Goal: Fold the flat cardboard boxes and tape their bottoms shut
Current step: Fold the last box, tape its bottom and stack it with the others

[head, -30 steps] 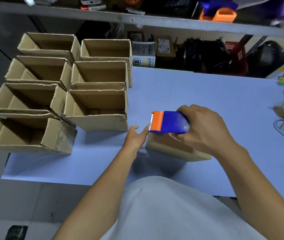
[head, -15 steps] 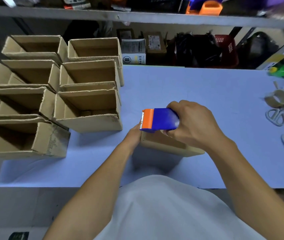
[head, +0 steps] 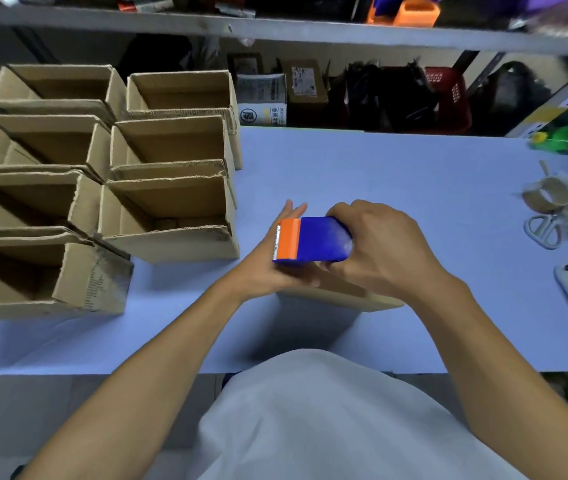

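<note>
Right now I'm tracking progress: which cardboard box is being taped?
The box under the hands, alone near the table's front edge; the right hand holds the blue tape dispenser over it. The others stand open at left.

— From my screen, the cardboard box (head: 341, 296) under the right hand (head: 382, 251) is almost all hidden. Do you see its top?

— No. The tape dispenser (head: 310, 240) and both hands cover it. The left hand (head: 272, 261) fingers go behind the dispenser; I cannot tell what they touch.

— And to the left of the grip?

— The outer boxes (head: 9, 271) are cut by the picture's edge.
</note>
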